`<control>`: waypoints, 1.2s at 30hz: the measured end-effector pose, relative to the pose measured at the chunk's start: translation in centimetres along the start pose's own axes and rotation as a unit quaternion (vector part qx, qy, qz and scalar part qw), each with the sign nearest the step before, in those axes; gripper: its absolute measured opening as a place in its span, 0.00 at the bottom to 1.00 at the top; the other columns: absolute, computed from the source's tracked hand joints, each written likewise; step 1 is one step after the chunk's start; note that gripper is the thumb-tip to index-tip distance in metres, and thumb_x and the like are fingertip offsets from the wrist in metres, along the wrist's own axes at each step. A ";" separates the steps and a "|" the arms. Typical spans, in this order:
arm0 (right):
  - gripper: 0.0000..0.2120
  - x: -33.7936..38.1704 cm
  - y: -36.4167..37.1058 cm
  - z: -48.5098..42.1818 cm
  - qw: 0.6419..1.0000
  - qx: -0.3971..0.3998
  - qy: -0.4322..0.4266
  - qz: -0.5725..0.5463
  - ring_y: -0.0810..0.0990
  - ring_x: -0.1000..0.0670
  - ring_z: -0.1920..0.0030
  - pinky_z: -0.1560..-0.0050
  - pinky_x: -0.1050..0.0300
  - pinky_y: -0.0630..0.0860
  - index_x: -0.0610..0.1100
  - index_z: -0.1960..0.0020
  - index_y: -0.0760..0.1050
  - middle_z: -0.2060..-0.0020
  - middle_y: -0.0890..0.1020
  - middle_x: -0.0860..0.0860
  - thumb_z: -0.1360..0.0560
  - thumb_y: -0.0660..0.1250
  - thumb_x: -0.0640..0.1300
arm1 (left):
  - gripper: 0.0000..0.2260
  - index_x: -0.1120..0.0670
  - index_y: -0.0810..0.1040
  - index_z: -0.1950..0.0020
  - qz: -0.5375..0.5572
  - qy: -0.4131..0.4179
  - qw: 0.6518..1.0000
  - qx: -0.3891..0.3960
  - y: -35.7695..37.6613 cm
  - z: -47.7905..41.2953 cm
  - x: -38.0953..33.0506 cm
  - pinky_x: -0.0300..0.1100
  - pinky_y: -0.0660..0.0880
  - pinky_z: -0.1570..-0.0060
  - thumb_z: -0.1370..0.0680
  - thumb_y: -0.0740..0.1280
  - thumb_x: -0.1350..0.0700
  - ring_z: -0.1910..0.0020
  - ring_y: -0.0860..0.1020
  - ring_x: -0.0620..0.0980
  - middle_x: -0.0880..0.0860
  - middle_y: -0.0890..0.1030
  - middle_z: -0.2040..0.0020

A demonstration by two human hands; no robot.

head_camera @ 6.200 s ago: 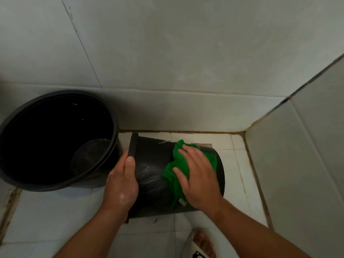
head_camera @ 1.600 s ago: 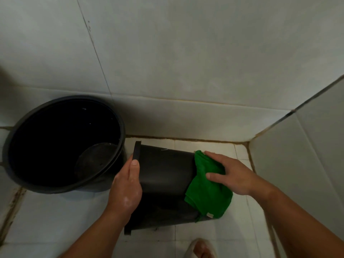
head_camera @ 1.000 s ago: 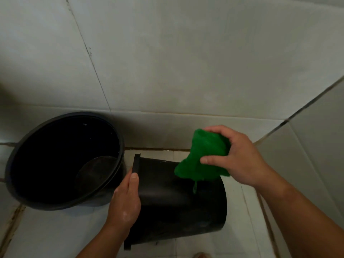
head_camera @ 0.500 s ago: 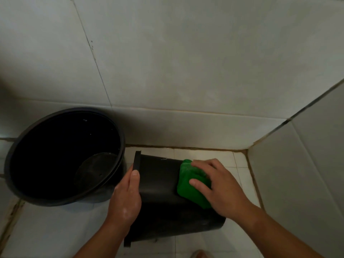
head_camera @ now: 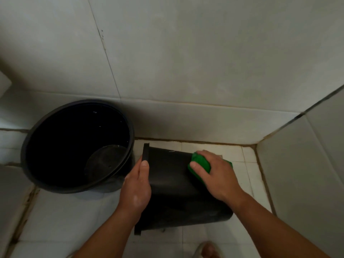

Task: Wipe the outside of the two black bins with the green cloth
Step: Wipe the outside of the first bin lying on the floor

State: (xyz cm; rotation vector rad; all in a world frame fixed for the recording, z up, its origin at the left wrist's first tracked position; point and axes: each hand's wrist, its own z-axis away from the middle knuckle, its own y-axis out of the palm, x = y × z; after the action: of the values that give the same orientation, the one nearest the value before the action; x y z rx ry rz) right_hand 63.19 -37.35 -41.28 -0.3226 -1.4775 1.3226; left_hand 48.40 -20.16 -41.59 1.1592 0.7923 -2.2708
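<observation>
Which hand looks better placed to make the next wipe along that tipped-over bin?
Right. The right hand holds the bunched green cloth against the tipped bin near its base, while the left hand grips the bin's rim end, steadying it.

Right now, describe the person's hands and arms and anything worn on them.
Both hands are bare: the left hand and the right hand show no gloves, rings or watch. The left forearm and right forearm are uncovered to the picture's edge, no sleeve in view. A glossy patch marks the left hand's back.
</observation>
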 end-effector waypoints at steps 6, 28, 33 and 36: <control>0.32 6.9 5.4 3.9 0.984 0.048 -0.171 -0.023 0.57 0.60 0.23 0.21 0.52 0.50 0.55 0.22 0.61 0.24 0.66 0.58 0.22 0.55 0.67 | 0.24 0.44 0.78 0.31 0.055 -0.023 0.998 0.013 -0.1 -0.6 1.1 0.55 0.73 0.31 0.18 0.55 0.35 0.36 0.79 0.51 0.51 0.81 0.35; 0.25 4.0 2.7 -1.3 0.998 0.001 -0.057 -0.017 0.74 0.54 0.35 0.33 0.54 0.69 0.56 0.28 0.70 0.34 0.78 0.55 0.21 0.57 0.65 | 0.23 0.35 0.59 0.19 -0.012 0.063 0.997 0.035 0.5 1.1 2.3 0.42 0.73 0.33 0.15 0.52 0.40 0.34 0.76 0.44 0.48 0.76 0.27; 0.30 6.5 4.6 2.9 0.977 0.067 -0.199 -0.025 0.61 0.61 0.26 0.22 0.57 0.54 0.55 0.23 0.63 0.26 0.70 0.58 0.22 0.53 0.66 | 0.19 0.35 0.70 0.23 0.098 -0.010 0.994 0.050 0.4 0.9 2.1 0.54 0.73 0.29 0.14 0.55 0.42 0.33 0.78 0.47 0.47 0.79 0.30; 0.29 4.7 3.6 1.6 0.969 0.093 -0.231 0.000 0.63 0.60 0.26 0.22 0.56 0.56 0.56 0.23 0.63 0.26 0.69 0.58 0.21 0.56 0.64 | 0.18 0.35 0.71 0.24 0.133 -0.035 0.989 0.061 0.2 0.8 2.2 0.53 0.74 0.29 0.14 0.57 0.45 0.33 0.78 0.47 0.47 0.78 0.30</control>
State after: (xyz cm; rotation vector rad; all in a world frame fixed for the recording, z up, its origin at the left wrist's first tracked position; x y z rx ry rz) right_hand 58.48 -33.35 -41.58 0.1184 -1.7121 1.5940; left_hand 46.95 -21.14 -43.08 1.1566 0.4485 -2.1463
